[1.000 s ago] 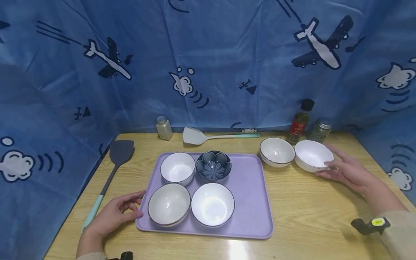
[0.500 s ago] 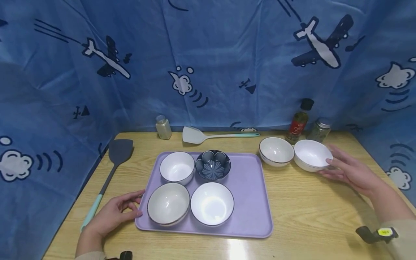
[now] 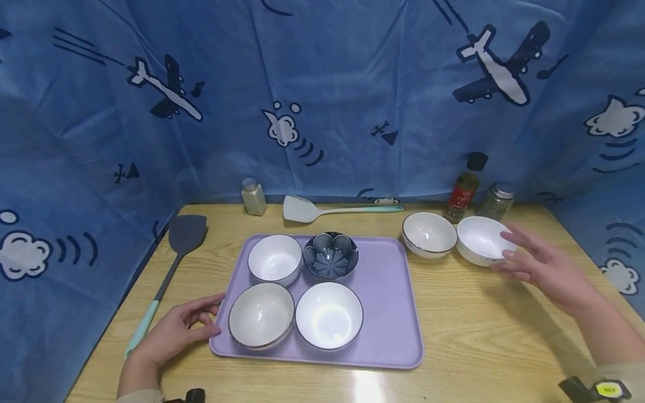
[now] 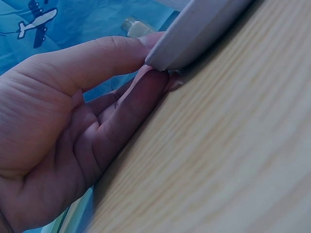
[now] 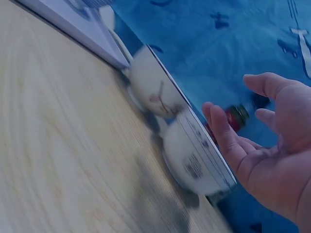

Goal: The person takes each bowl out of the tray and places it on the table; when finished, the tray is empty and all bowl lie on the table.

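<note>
At the lavender tray's (image 3: 390, 313) left edge, my left hand (image 3: 173, 336) pinches the rim, thumb above and fingers below, as the left wrist view shows at the tray edge (image 4: 199, 36). The tray carries a dark blue flower-shaped bowl (image 3: 331, 263) and three pale bowls, among them a white bowl (image 3: 330, 316) in front. My right hand (image 3: 559, 274) is spread with nothing in it, beside a white bowl (image 3: 484, 240) on the table at right. In the right wrist view its fingers (image 5: 223, 128) are apart from that bowl's rim. A cream bowl (image 3: 429, 235) stands directly left of it.
Behind the right-hand bowls stand a red-labelled bottle (image 3: 461, 196) and a silver-lidded jar (image 3: 496, 202). A white spatula (image 3: 302, 210) and a small shaker (image 3: 254, 198) are along the back. A grey turner (image 3: 187, 235) lies at left. A blue curtain (image 3: 322, 112) surrounds the table.
My right hand has let go of the white bowl's rim, opened its fingers and drawn back slightly to the right. The bowl stays put. My left hand has not moved.
</note>
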`<state>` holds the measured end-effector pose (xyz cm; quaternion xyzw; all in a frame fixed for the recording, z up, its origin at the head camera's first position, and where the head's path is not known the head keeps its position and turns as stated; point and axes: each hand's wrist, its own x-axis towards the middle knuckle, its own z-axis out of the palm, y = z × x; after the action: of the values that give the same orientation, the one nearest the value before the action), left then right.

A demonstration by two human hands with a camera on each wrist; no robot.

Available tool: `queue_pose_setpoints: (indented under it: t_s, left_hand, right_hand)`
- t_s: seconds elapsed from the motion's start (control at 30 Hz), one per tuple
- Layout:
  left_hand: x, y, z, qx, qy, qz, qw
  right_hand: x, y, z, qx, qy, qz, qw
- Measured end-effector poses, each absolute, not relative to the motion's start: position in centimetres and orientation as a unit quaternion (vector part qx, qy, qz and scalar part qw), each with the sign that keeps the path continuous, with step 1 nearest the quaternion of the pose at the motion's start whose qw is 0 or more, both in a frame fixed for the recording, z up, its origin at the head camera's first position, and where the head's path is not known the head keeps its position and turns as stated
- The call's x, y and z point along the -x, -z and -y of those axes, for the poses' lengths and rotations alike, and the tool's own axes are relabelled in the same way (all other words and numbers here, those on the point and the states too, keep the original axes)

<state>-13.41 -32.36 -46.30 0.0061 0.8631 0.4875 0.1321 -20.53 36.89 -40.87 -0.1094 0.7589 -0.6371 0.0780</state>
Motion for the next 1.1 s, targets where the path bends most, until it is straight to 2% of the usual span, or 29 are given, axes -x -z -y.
queue_pose_setpoints:
  t_s: [0.3,0.57,1.1]
  left_hand:
    - [13.5,46.2,32.3,-0.012,-0.495,-0.858,0.137]
    - [13.5,46.3,32.3,-0.001,-0.492,-0.860,0.139]
    - [13.4,46.4,32.4,-0.009,-0.492,-0.860,0.138]
  right_hand:
    - [19.3,40.1,-32.8,0.179,0.604,-0.770,0.100]
    - [19.1,40.1,-28.9,0.199,0.590,-0.770,0.138]
    - [21.6,41.6,-20.4,0.192,0.615,-0.724,0.247]
